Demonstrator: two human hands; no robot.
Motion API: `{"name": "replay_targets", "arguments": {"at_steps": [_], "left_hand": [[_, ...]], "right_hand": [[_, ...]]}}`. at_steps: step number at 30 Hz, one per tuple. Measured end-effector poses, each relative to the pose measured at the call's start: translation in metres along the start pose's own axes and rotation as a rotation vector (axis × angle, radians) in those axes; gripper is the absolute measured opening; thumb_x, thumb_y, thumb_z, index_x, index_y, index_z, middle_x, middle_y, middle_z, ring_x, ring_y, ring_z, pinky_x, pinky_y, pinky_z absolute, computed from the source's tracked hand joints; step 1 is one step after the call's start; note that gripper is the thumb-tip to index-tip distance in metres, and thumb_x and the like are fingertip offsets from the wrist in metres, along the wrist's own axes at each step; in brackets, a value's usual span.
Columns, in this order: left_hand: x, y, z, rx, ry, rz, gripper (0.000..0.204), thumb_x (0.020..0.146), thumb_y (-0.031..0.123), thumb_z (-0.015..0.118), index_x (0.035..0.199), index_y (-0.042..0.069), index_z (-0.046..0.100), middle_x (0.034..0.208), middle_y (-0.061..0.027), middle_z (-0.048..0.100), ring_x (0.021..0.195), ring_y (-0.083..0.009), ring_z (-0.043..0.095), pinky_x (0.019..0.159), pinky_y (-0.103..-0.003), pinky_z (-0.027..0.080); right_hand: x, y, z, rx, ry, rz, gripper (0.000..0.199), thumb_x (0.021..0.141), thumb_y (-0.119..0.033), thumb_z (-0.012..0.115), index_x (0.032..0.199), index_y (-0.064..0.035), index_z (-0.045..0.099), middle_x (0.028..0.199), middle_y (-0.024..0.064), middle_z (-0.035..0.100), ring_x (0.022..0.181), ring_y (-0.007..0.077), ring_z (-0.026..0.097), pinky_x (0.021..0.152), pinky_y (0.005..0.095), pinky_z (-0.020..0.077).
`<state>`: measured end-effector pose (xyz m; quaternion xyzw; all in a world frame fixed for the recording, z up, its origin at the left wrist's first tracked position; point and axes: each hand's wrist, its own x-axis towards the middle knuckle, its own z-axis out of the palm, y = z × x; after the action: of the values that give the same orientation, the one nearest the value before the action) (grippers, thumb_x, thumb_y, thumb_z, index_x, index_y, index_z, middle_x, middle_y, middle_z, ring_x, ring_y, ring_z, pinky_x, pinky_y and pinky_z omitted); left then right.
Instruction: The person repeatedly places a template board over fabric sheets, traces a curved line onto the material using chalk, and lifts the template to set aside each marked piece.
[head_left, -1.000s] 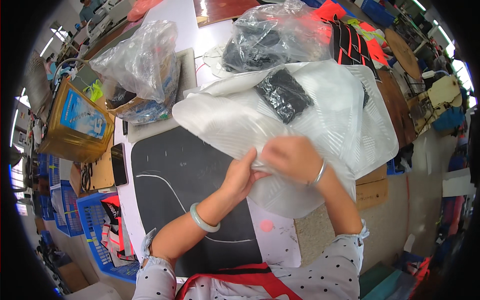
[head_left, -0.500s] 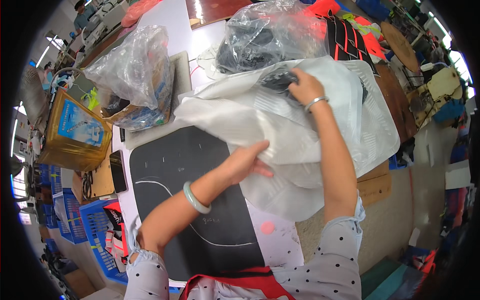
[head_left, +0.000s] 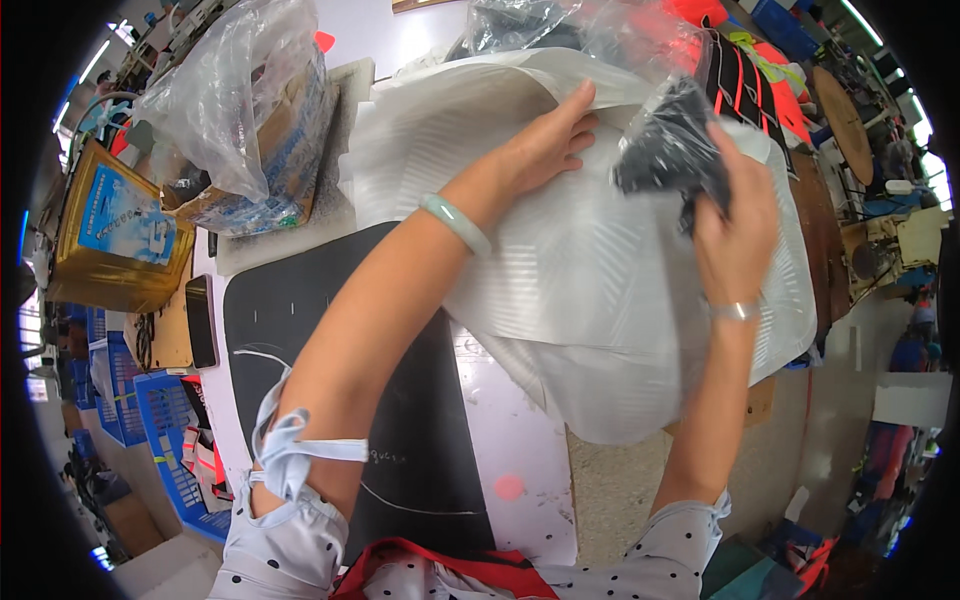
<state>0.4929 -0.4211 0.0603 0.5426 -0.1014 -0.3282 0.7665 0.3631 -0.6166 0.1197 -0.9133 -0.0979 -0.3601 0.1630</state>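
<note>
My right hand (head_left: pixel 740 215) grips a clear plastic bag (head_left: pixel 675 140) with black contents and holds it above the right part of a large translucent white plastic sheet (head_left: pixel 560 290). What the black contents are cannot be made out. My left hand (head_left: pixel 552 145), fingers apart, rests against the sheet near its lifted far edge. Creased and loose, the sheet spreads across the table and hangs past the near right edge. Partly under it and under my left forearm lies a black panel (head_left: pixel 420 430) with white chalk-like lines.
At the left stands a box (head_left: pixel 290 140) wrapped in clear plastic, on a pale slab (head_left: pixel 345 150). A phone (head_left: pixel 200 322), a gold tin (head_left: pixel 120 235) and a blue basket (head_left: pixel 165 440) are further left. Black and orange straps (head_left: pixel 745 85) lie at the far right.
My right hand has brought the bag of black contents right and nearer, up off the sheet. My left hand has moved from the sheet's near side to its far edge. The sheet now lies flatter.
</note>
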Motion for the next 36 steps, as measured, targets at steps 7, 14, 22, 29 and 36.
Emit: {"name": "replay_targets", "arguments": {"at_steps": [7, 14, 22, 29, 36], "left_hand": [[-0.083, 0.03, -0.048, 1.759, 0.25, 0.797, 0.046, 0.088, 0.029, 0.066, 0.132, 0.02, 0.057, 0.146, -0.0126, 0.042, 0.135, -0.035, 0.038, 0.109, -0.047, 0.033], [-0.057, 0.03, -0.105, 2.026, 0.67, 0.663, 0.062, 0.09, 0.032, 0.061, 0.148, 0.027, 0.036, 0.153, -0.0098, 0.033, 0.139, -0.0388, 0.031, 0.111, -0.057, 0.024], [-0.045, 0.008, -0.101, 1.873, 0.533, 0.63, 0.059, 0.09, 0.027, 0.057, 0.146, 0.024, 0.037, 0.151, -0.0105, 0.036, 0.136, -0.0387, 0.034, 0.109, -0.058, 0.027], [-0.108, 0.03, -0.086, 1.772, 0.442, 0.864, 0.067, 0.085, 0.016, 0.066, 0.146, 0.017, 0.038, 0.15, -0.0138, 0.036, 0.136, -0.0383, 0.036, 0.11, -0.052, 0.03], [-0.308, -0.016, -0.095, 1.679, 0.443, 0.523, 0.052, 0.084, 0.009, 0.067, 0.134, 0.011, 0.054, 0.149, -0.0127, 0.039, 0.14, -0.0361, 0.033, 0.113, -0.045, 0.029]], "right_hand": [[-0.016, 0.073, 0.087, -0.255, -0.17, 0.377, 0.044, 0.085, -0.019, 0.062, 0.129, -0.0166, 0.058, 0.1, 0.0166, 0.062, 0.092, 0.0364, 0.062, 0.081, 0.0438, 0.0496], [0.001, 0.062, 0.07, -0.089, 0.002, 0.406, 0.04, 0.087, -0.016, 0.059, 0.126, -0.0176, 0.06, 0.102, 0.0142, 0.063, 0.093, 0.0341, 0.062, 0.081, 0.0434, 0.0499], [0.003, 0.071, 0.114, -0.425, -0.229, 0.426, 0.055, 0.084, -0.041, 0.064, 0.134, -0.02, 0.055, 0.119, 0.0193, 0.059, 0.104, 0.0388, 0.059, 0.088, 0.0504, 0.046], [-0.03, 0.025, 0.057, -0.137, -0.067, 0.21, 0.059, 0.084, -0.032, 0.067, 0.134, -0.0057, 0.051, 0.137, 0.0259, 0.046, 0.123, 0.042, 0.048, 0.103, 0.049, 0.0376], [-0.146, -0.119, -0.008, 0.331, -0.272, 0.209, 0.032, 0.085, -0.009, 0.065, 0.116, -0.0008, 0.063, 0.116, 0.0205, 0.062, 0.109, 0.0368, 0.058, 0.096, 0.0424, 0.0444]]}}
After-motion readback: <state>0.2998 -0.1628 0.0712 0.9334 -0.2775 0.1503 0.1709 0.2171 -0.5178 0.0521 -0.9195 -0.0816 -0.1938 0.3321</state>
